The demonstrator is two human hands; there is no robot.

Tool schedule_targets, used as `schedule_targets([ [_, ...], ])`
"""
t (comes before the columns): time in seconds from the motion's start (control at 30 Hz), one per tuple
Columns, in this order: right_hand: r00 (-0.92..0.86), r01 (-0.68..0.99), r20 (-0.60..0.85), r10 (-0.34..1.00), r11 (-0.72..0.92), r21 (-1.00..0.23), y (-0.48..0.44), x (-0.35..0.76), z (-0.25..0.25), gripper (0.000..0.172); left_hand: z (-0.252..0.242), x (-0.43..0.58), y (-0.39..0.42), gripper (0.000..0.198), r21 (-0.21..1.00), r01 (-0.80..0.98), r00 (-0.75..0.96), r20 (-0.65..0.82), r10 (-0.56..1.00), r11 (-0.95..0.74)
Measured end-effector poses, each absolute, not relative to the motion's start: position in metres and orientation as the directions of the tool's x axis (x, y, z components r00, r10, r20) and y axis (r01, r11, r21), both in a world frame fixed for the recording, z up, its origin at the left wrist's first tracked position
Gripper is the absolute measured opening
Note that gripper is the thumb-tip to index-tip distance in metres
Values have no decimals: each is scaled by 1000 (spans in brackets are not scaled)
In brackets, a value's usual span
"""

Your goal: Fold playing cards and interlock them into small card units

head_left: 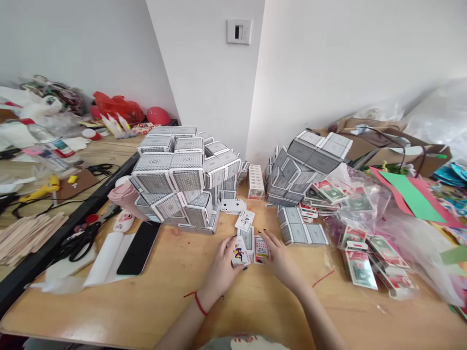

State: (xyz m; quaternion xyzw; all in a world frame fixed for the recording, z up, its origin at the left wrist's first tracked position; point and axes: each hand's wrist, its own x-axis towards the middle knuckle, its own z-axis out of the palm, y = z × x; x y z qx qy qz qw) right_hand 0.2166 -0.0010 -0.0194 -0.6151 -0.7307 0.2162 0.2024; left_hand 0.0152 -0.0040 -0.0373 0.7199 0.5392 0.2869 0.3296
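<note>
My left hand (223,265) curls its fingers and thumb around the edges of a joker card (240,252) with a colourful figure. Close on its right, my right hand (280,257) has its fingers apart at the right edge of a card with red and yellow print (261,249). Between the two lies a grey-backed playing card (245,237), partly covered. A black-and-white joker card (245,220) overlaps its far end. Beyond it, a two of spades (233,205) lies face up.
Folded-card block structures stand at the left (188,172) and right (301,167), with a small card block (301,227) nearer. A clear box (256,181) stands between them. Wrapped card packs (359,268) lie right; a phone (139,248) and black scissors (85,240) lie left.
</note>
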Motion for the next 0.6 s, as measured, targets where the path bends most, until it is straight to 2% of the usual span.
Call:
schedule_targets([
  [0.13, -52, 816, -105, 993, -19, -578, 7, 213, -39, 75, -40, 17, 2, 72, 833, 542, 138, 41, 990, -110],
  [0.2, 28, 827, -143, 989, -104, -553, 10, 214, -41, 75, -42, 17, 5, 72, 860, 508, 70, 23, 997, -55],
  [0.27, 94, 840, -159, 983, -164, -517, 11, 216, -40, 63, -43, 16, 8, 68, 893, 449, 19, 0, 1000, -9],
  [0.37, 121, 849, -144, 982, -177, -498, 10, 223, -35, 22, -45, 14, 12, 49, 948, 309, 9, -79, 997, 73],
  [0.4, 94, 841, -122, 988, -145, -522, 9, 226, -32, 12, -46, 14, 14, 41, 962, 253, 13, -109, 994, 103],
  [0.5, 105, 787, 64, 992, -44, -615, 6, 233, -22, 24, -49, 18, 23, 28, 990, 72, -9, -125, 992, 125],
  [0.6, 329, 712, 249, 911, -65, -700, 12, 230, -14, 33, -46, 27, 40, 24, 996, -57, -97, -72, 993, 67],
])
